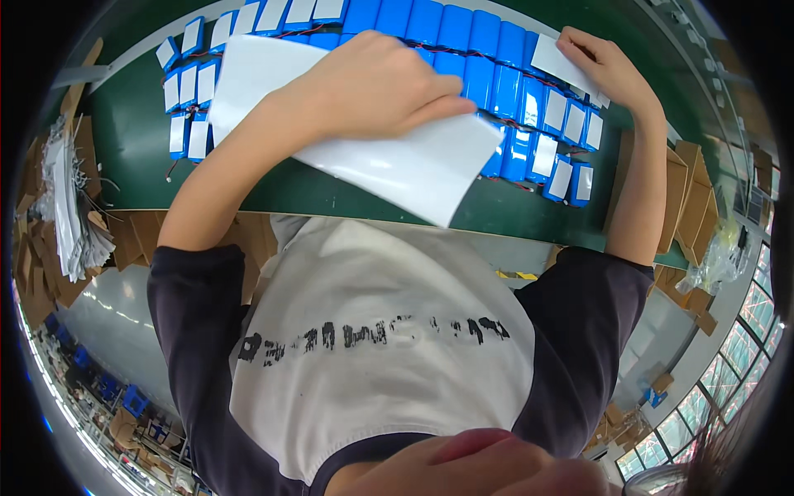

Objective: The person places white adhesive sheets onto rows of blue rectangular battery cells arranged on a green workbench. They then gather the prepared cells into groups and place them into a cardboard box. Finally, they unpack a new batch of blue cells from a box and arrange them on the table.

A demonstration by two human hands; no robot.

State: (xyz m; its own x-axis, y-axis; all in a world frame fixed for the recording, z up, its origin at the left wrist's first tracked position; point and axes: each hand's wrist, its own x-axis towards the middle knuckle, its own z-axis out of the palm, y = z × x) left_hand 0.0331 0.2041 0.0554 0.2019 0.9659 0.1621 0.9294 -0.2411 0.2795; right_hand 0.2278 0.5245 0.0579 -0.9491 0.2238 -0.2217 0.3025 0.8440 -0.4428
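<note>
My left hand [385,87] is closed, fingers curled, over a large glossy white sheet [397,169] that slants above the rows. Its thumb side points right, and the fingertips are partly hidden. On the right, my right hand [608,70] bends its fingers onto a smaller white strip [558,62] at the end of the upper rows. Under both lie rows of blue shrink-wrapped battery packs [455,29] with thin red and black wires. White rectangular labels [544,155] sit on packs at the left and right ends; many middle packs show bare blue.
The packs lie on a green table [529,217]. Cardboard boxes [682,194] and clear plastic wrap [719,260] are at the right edge. To the left hang white papers or bags [70,207] beside more cardboard [37,264].
</note>
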